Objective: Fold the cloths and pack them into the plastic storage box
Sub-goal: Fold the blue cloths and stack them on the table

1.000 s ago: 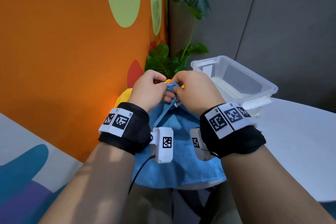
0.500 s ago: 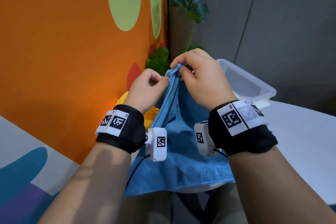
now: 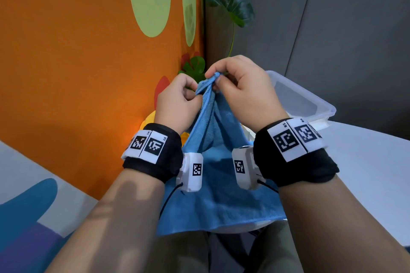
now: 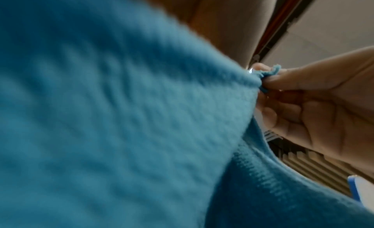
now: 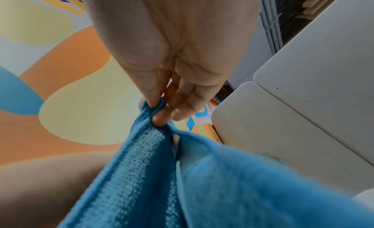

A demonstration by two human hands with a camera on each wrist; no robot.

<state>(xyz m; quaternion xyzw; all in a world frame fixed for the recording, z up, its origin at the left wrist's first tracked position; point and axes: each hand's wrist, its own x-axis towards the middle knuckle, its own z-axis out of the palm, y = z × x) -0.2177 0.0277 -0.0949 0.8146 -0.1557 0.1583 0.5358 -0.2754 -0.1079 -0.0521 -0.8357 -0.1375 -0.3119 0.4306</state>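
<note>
Pinched together at one raised corner, the blue cloth [image 3: 218, 175] is held by the left hand [image 3: 175, 104] and the right hand [image 3: 246, 93], each gripping its edge. It hangs with its long axis running down toward the near surface [image 3: 366, 162]. No finished fold is visible, and the plastic storage box [image 3: 310, 104], far right, is judged still to be packed.

Bare forearms, black wristbands [image 3: 153, 155] with white coded tags, white wrist cameras [image 3: 192, 172] (cabled)
</note>
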